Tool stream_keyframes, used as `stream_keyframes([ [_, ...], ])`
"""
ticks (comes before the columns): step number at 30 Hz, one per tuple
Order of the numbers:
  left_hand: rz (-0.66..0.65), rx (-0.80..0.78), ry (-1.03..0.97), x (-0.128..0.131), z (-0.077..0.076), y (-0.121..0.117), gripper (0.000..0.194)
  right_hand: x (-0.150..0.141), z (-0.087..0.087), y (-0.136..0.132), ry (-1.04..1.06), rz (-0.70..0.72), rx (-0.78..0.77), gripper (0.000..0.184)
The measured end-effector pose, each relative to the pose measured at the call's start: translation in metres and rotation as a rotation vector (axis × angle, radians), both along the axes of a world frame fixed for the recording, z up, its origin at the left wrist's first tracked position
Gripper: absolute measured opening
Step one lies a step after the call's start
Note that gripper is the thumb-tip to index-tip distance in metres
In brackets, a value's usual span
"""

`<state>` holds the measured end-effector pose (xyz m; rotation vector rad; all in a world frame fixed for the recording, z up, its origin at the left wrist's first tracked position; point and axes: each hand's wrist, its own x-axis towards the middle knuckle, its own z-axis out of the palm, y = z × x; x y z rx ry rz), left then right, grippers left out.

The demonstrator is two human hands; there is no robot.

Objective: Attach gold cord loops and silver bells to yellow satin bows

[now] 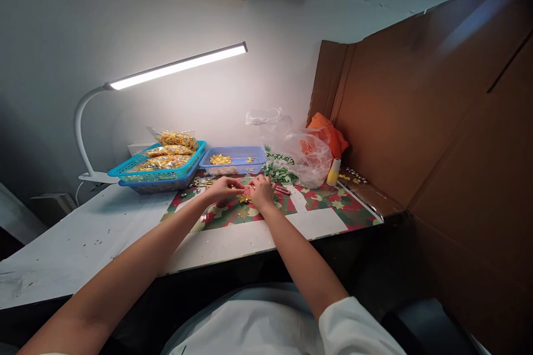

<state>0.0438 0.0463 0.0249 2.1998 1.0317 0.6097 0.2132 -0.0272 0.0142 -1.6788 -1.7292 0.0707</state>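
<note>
My left hand (225, 189) is over the camouflage-patterned mat (225, 217), its thumb and fingers pinched together. Close by on the right, my right hand (262, 192) is closed, with its fingers bent down towards the mat. Whatever the fingertips hold is too small and too hidden to make out. Small gold pieces (245, 199) lie on the mat just beneath and between the hands. A slim pink-handled tool (283, 191) rests beside my right hand. Behind my left hand, more thin gold and silvery bits (202, 182) are scattered.
A turquoise basket (120, 169) with bagged gold items (166, 162) stands at the left. Behind the hands is a blue tray (239, 151) with gold pieces. Plastic bags (303, 158), a yellow-and-white bottle (333, 172) and a cardboard wall (416, 105) bound the right. A lamp (179, 66) hangs above.
</note>
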Motion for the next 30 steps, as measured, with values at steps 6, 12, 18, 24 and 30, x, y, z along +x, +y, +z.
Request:
stream_keyframes([
  [6, 0.005, -0.016, 0.016, 0.008, -0.001, -0.001, 0.022, 0.000, -0.001, 0.000, 0.007, 0.014, 0.007, 0.014],
  [12, 0.040, -0.032, -0.005, 0.010, -0.006, 0.001, 0.021, 0.000, -0.001, 0.000, 0.017, 0.025, 0.009, 0.015],
  [18, 0.033, -0.062, -0.046, 0.008, -0.011, -0.002, 0.021, 0.000, 0.000, -0.001, 0.023, 0.027, 0.006, 0.015],
  [24, -0.019, -0.077, -0.083, 0.006, -0.014, -0.004, 0.020, 0.000, 0.001, -0.001, 0.023, 0.024, 0.000, 0.014],
  [30, -0.033, -0.079, -0.123, 0.006, -0.016, -0.007, 0.019, 0.000, 0.002, -0.002, 0.024, 0.011, 0.000, 0.014],
])
